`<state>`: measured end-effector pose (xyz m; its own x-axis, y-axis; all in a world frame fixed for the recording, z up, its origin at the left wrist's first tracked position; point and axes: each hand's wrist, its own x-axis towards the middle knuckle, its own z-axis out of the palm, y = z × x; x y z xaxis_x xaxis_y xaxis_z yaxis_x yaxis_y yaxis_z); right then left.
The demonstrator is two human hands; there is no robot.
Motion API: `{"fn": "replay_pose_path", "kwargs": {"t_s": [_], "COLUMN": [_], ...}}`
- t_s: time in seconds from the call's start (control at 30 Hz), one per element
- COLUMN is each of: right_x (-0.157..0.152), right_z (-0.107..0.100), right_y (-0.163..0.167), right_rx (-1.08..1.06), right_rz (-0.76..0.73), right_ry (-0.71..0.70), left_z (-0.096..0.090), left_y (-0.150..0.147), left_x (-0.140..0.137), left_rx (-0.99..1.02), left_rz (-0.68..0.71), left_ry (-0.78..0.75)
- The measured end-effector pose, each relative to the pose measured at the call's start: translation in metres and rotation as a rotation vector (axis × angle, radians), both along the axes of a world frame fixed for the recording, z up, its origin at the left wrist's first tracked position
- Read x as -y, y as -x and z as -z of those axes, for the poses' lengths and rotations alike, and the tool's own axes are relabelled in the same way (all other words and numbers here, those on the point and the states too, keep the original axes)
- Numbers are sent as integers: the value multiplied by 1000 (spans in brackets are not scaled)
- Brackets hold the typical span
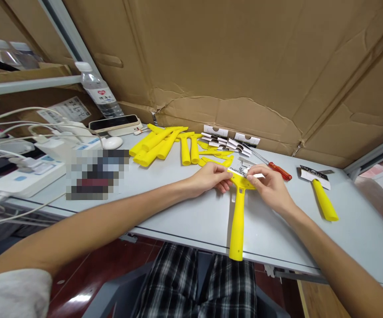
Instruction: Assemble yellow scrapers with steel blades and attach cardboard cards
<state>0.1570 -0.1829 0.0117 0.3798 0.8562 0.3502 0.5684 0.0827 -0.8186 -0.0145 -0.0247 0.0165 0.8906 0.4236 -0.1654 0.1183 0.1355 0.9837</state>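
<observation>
A yellow scraper handle [238, 221] lies on the table, its T-shaped head away from me and its grip toward the front edge. My left hand [211, 177] pinches the left end of that head between thumb and fingers. At the right end, my right hand [271, 185] has its thumb and fingertips closed together on the head; whether a small part is between them I cannot make out. Just beyond the head are a heap of small dark pieces [239, 170] and a flat metal piece [245, 162], partly hidden by my fingers.
Several yellow handles [160, 145], yellow head pieces [216, 152] and printed card sleeves [215, 131] lie behind. A red-handled screwdriver [280, 171] and a sleeved scraper [324, 201] are on the right. Left are a power strip [28, 176], cables, a phone [116, 124] and a water bottle [100, 92].
</observation>
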Motion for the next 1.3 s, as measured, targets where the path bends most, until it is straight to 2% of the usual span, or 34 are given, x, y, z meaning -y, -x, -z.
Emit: {"fn": "replay_pose_path", "kwargs": {"t_s": [0.1, 0.53, 0.93, 1.3], "right_x": [-1, -1, -2, 1], "right_z": [3, 4, 1, 2], "right_y": [11, 26, 29, 28], "right_rx": [43, 284, 267, 310], "right_rz": [-31, 36, 38, 33], "right_ry": [12, -19, 7, -36], "left_z": [-1, 3, 5, 0], "left_y": [1, -1, -2, -2], "left_x": [5, 14, 13, 14], "left_rx": [8, 29, 53, 4], "left_rz": [12, 18, 42, 6], "left_ry": [-4, -19, -58, -30]}}
